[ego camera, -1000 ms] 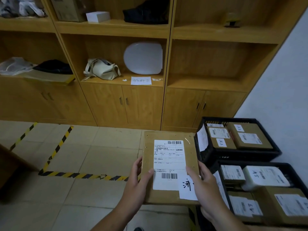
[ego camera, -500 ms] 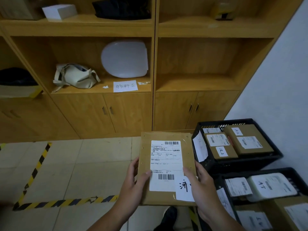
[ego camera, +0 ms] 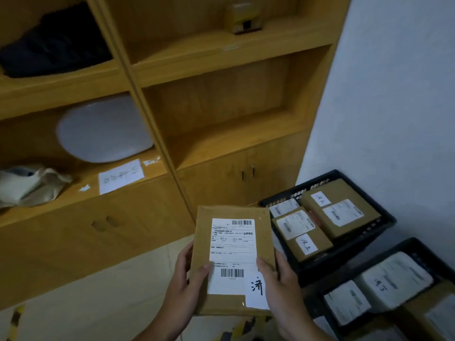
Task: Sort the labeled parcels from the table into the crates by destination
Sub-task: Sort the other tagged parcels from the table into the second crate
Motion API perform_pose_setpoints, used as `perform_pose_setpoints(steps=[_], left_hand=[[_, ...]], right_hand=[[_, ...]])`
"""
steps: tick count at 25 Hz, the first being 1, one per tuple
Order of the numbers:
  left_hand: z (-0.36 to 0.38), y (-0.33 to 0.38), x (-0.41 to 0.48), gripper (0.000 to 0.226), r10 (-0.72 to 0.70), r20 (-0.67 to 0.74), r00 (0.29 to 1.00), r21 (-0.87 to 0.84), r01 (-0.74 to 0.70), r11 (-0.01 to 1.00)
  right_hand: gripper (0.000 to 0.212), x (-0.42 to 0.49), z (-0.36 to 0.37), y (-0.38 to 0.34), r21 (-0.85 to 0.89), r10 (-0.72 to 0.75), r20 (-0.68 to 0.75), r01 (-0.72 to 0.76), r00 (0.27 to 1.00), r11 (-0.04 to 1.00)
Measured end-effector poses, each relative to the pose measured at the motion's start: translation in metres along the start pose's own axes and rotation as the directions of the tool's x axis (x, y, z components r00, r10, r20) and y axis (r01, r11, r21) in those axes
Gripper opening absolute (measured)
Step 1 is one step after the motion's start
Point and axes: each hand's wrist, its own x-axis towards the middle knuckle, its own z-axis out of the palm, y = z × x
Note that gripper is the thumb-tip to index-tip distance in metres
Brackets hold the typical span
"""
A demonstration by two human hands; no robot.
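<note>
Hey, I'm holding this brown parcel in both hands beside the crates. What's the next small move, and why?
Probably slide the right hand off the handwritten tag on the parcel and read it whole. Only one character shows; the hand covers the tag's right edge. The left hand grips the other edge. Tags in the far crate look different; those in the near crate are blurred.

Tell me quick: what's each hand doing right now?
Left hand: closed, holding the brown parcel by its left edge, thumb on the label.
Right hand: closed, holding the same parcel by its right edge.
</note>
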Motion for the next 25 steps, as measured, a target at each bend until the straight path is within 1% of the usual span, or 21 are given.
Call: perform_pose_setpoints(steps=[5,7,11,14,16,18,21,23,25], left_hand=[[0.058,0.024,0.055,0.064,-0.005,0.191,0.982,0.081,-0.011,0.997],[0.082,0.029,0.074,0.060,-0.024,0.277,0.961,0.079,0.003,0.997],[0.133,0.035,0.105,0.051,-0.070,0.453,0.889,0.132,0.010,0.991],[0.167,0.034,0.131,0.050,-0.100,0.557,0.824,0.168,0.006,0.986],[0.186,0.033,0.149,0.051,-0.136,0.613,0.778,0.199,0.015,0.980],[0.204,0.034,0.163,0.049,-0.167,0.683,0.711,0.228,0.008,0.974],[0.229,0.029,0.173,0.048,-0.191,0.777,0.600,0.257,-0.025,0.966],[0.246,0.021,0.171,0.050,-0.222,0.817,0.532,0.283,-0.034,0.958],[0.260,0.013,0.163,0.051,-0.259,0.834,0.487,0.320,-0.046,0.946]], right_hand=[[0.032,0.022,-0.046,-0.018,0.128,0.005,-0.175,0.018,0.985,0.992],[0.034,0.025,-0.062,-0.021,0.164,0.017,-0.266,0.028,0.964,0.986],[0.048,0.030,-0.092,-0.022,0.209,0.061,-0.451,0.039,0.890,0.977],[0.048,0.038,-0.108,-0.019,0.220,0.082,-0.562,0.054,0.823,0.974],[0.043,0.040,-0.113,-0.017,0.239,0.109,-0.637,0.061,0.764,0.969],[0.039,0.040,-0.116,-0.016,0.267,0.148,-0.695,0.061,0.703,0.962],[0.042,0.034,-0.119,-0.006,0.284,0.190,-0.772,0.062,0.607,0.957],[0.045,0.026,-0.124,0.004,0.301,0.220,-0.809,0.062,0.545,0.952],[0.045,0.017,-0.132,0.015,0.317,0.245,-0.827,0.059,0.506,0.947]])
